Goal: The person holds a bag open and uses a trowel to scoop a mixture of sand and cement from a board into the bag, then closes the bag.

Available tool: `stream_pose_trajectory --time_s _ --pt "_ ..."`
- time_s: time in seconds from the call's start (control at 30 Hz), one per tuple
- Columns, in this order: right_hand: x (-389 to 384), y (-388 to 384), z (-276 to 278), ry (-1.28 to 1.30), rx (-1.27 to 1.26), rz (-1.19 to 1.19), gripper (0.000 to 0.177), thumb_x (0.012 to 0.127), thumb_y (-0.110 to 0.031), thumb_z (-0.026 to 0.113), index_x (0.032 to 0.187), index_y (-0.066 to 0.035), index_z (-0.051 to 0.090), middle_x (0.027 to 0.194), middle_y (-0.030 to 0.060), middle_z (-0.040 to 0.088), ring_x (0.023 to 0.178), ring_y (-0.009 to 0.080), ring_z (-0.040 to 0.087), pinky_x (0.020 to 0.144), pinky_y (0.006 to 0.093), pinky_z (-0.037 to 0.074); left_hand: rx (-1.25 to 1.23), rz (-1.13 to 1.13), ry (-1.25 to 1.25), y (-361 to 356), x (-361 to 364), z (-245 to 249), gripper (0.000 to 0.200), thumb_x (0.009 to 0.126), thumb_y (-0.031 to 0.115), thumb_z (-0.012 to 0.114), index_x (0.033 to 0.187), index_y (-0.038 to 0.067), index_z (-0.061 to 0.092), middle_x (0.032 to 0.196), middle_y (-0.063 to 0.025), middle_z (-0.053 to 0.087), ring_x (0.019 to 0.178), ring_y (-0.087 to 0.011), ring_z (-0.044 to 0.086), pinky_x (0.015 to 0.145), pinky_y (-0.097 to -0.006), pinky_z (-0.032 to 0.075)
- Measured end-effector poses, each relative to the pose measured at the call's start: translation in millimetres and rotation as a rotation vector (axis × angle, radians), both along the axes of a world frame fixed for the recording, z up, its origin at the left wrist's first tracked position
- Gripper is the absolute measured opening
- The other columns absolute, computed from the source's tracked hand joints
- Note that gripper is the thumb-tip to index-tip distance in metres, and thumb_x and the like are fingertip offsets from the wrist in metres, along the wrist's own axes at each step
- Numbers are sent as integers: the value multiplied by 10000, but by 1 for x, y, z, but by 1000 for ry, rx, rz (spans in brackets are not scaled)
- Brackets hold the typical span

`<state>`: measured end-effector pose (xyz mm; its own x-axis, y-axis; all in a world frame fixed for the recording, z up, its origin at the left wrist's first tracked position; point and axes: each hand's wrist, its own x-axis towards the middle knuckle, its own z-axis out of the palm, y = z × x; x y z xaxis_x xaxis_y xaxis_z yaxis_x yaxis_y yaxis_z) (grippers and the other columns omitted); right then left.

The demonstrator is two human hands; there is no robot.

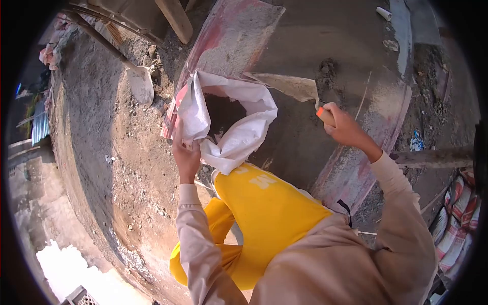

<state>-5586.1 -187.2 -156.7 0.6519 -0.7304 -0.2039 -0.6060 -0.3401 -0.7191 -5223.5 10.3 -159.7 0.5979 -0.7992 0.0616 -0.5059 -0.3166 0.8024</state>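
A white woven sack (254, 101) stands with its mouth rolled open, and dark, fine material (222, 113) shows inside. My left hand (186, 155) grips the sack's near left rim. On the other side, my right hand (345, 124) is closed round the orange-tipped wooden handle of a trowel (292, 86). The trowel's broad grey blade points left, and its tip is close to the far right rim of the sack. Beneath the trowel lies a smooth, dark grey surface (290, 137).
A shovel (140, 84) rests on the gravelly ground at the upper left. Pinkish boards (239, 38) edge the grey surface, with another board (363, 157) on the right. A white cup (384, 13) lies at the far edge. Striped sacks (457, 223) are piled at the lower right.
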Motion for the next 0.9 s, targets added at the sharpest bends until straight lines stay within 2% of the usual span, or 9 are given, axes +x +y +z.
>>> stream_pose_trajectory --time_s 0.23,0.3,0.53,0.63,0.7,0.8,0.83,0.87,0.9 --pt "-127 -103 -113 216 -161 -400 361 822 -228 519 1107 -18 448 933 237 580 921 403 555 776 448 424 -20 -123 -48 1 10 -6 642 730 -26 613 1327 32 383 1359 -153 381 1223 -286 412 944 -377 409" --pt "-149 -159 -145 217 -339 -483 356 812 -216 555 1064 11 448 898 229 579 847 411 565 723 463 438 152 -60 -64 -1 -1 17 651 744 10 624 1341 57 369 1352 -150 386 1209 -279 426 877 -375 447" --pt "-97 -267 -123 439 -343 -556 401 789 -228 576 1096 0 455 986 260 591 946 422 563 795 476 460 271 -173 -215 36 -16 64 693 733 31 634 1354 90 333 1295 -147 401 1062 -279 483 791 -359 468" --pt "-76 -298 -125 504 -355 -590 419 788 -244 576 1147 -57 466 1019 211 604 971 391 574 839 468 462 472 -179 -339 99 0 93 668 736 57 629 1341 90 346 1289 -154 398 1021 -284 495 781 -352 458" --pt "-70 -316 -136 562 -369 -401 379 789 -193 558 1113 -21 460 969 251 601 948 410 570 817 472 461 573 21 -268 162 16 108 635 736 72 635 1317 77 380 1279 -141 423 975 -261 500 763 -340 455" --pt "-73 -314 -149 511 -325 -474 388 781 -154 550 1127 -13 447 959 253 601 936 408 573 818 469 461 603 193 -347 305 47 119 634 753 -21 569 1340 102 363 1236 -117 457 971 -178 482 731 -279 460" --pt "-80 -313 -154 522 -306 -474 388 781 -154 550 1127 -13 447 959 253 601 936 408 573 818 469 461 561 365 -373 339 46 117 522 788 6 563 1285 56 410 1081 -103 533 848 -139 505 655 -242 444" --pt "-90 -315 -156 514 -352 -365 404 767 -134 552 1133 -5 438 947 256 600 923 414 572 808 473 461 685 461 -119 339 31 144 547 820 101 619 1313 38 391 1228 -115 505 1062 -242 505 864 -355 457" --pt "-99 -314 -153 506 -399 -255 422 753 -115 553 1138 4 429 935 258 599 911 420 571 799 478 460 634 503 -153 353 22 147 525 796 67 631 1277 20 428 1214 -127 509 1055 -234 509 858 -346 461"
